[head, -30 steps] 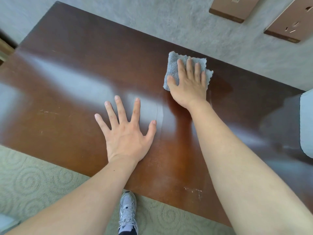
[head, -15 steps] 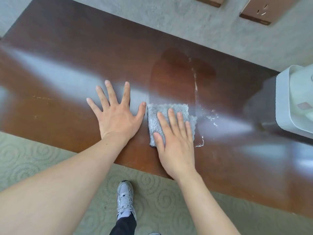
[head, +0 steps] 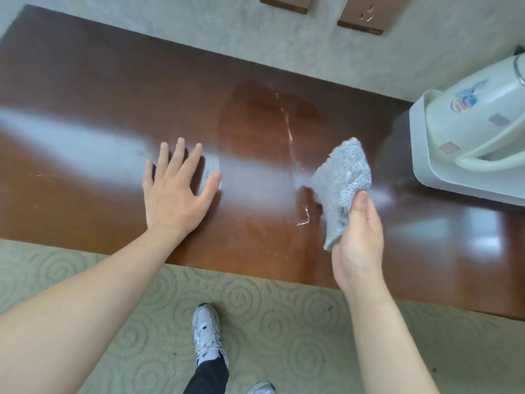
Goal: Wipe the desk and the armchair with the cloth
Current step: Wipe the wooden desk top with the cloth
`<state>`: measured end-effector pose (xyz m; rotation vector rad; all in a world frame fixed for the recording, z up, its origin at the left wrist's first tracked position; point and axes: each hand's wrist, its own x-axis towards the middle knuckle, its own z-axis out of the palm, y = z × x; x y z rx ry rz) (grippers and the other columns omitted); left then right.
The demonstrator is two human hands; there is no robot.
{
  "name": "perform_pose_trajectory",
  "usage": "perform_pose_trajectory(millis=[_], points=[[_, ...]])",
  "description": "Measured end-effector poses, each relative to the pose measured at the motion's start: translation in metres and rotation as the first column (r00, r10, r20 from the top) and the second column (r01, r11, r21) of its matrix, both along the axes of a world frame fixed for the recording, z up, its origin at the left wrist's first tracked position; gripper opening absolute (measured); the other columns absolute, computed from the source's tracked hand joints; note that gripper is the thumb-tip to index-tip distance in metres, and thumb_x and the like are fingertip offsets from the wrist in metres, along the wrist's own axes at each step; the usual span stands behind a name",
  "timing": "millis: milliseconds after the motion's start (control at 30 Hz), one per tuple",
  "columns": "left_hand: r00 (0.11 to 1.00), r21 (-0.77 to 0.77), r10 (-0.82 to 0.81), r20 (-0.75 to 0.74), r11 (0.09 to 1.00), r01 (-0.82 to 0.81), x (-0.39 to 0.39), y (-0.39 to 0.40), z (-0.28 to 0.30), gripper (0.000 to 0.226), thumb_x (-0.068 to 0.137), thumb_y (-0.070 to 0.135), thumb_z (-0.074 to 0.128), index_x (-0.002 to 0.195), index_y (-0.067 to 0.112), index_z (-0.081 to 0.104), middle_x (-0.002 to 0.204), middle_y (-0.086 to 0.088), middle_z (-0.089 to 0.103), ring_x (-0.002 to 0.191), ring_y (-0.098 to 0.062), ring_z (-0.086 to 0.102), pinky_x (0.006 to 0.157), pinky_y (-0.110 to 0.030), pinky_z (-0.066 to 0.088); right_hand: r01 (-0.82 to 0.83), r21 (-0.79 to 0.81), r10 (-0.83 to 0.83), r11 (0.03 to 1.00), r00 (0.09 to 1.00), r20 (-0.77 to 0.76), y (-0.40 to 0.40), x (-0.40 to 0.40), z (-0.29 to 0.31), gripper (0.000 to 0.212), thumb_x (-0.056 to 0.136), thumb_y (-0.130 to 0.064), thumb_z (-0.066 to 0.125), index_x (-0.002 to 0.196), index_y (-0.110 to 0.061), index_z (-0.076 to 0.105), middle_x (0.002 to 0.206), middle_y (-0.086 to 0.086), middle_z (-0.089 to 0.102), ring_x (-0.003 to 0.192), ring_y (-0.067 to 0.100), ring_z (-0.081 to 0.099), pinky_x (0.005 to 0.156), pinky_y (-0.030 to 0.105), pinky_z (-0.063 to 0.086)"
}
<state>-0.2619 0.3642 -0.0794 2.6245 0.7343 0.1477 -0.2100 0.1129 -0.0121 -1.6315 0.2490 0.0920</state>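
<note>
Desk [head: 85, 89] streaked | left hand [head: 176, 191] flat, fingers spread | right hand [head: 358, 237] pinches lifted cloth [head: 341, 177]

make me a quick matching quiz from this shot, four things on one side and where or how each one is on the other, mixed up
Things
1. left hand
2. cloth
3. white appliance
4. sneaker

States
A. on the patterned carpet
B. flat on the desk, fingers spread
C. at the desk's right end
D. lifted, pinched in the right hand's grip

Pairs: 1-B, 2-D, 3-C, 4-A
</note>
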Motion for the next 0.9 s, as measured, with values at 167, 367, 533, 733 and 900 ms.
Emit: perform_pose_trajectory(millis=[167, 367, 533, 733, 900], points=[[0.993, 0.027, -0.103, 0.055, 0.994, 0.102, 0.001, -0.021, 0.002, 0.074, 0.093, 0.07, 0.025, 0.158, 0.034, 0.033, 0.169, -0.004, 0.018, 0.157, -0.025, 0.005, 0.126, -0.045, 0.006, 0.003, -0.408, 0.051, 0.913, 0.992, 0.12, -0.031, 0.015, -0.003, 0.035, 0.102, -0.045, 0.033, 0.105, -0.031, 0.065, 0.085, -0.029, 0.066, 0.085, 0.004, 0.06, 0.079, 0.023, 0.045], [0.971, 0.154, -0.162, -0.177, 0.97, 0.19, 0.022, -0.072, -0.012, 0.08, 0.093, 0.075, 0.008, 0.163, 0.035, 0.003, 0.171, -0.006, -0.01, 0.155, -0.033, -0.014, 0.125, -0.053, -0.005, -0.418, -0.677, 0.4, 0.606, 0.895, -0.195, -0.03, -0.033, -0.045, 0.05, 0.108, -0.04, 0.022, 0.157, -0.028, 0.025, 0.166, -0.007, 0.013, 0.155, 0.01, -0.001, 0.125, 0.031, -0.001], [0.961, 0.194, -0.085, -0.264, 0.971, 0.14, 0.028, -0.077, -0.024, 0.08, 0.093, 0.076, 0.001, 0.162, 0.036, -0.004, 0.171, -0.008, -0.009, 0.154, -0.039, -0.011, 0.123, -0.059, -0.003, -0.333, -0.807, 0.441, 0.489, 0.892, -0.1, -0.031, -0.037, -0.061, 0.067, 0.102, -0.053, 0.022, 0.16, -0.02, 0.013, 0.167, -0.006, 0.005, 0.153, 0.006, -0.01, 0.126, 0.034, -0.002], [0.963, 0.19, -0.08, -0.259, 0.973, 0.132, 0.029, -0.078, -0.021, 0.078, 0.095, 0.073, 0.003, 0.163, 0.035, 0.0, 0.171, -0.008, -0.005, 0.155, -0.037, -0.009, 0.123, -0.059, 0.0, -0.27, -0.955, 0.433, 0.124, 0.88, -0.193, -0.018, -0.028, -0.078, 0.091, 0.097, -0.067, 0.02, 0.158, -0.005, -0.004, 0.167, 0.017, -0.008, 0.154, 0.031, -0.013, 0.125, 0.047, -0.006], [0.955, 0.171, -0.089, -0.282, 0.975, 0.142, 0.029, -0.077, -0.017, 0.077, 0.095, 0.072, 0.003, 0.163, 0.036, 0.003, 0.171, -0.008, -0.003, 0.155, -0.037, -0.009, 0.123, -0.059, 0.0, -0.267, -0.954, 0.431, 0.138, 0.883, -0.185, -0.014, 0.014, -0.08, 0.099, 0.092, -0.075, 0.019, 0.158, -0.005, -0.002, 0.167, 0.016, -0.005, 0.155, 0.028, -0.009, 0.126, 0.043, -0.005]])
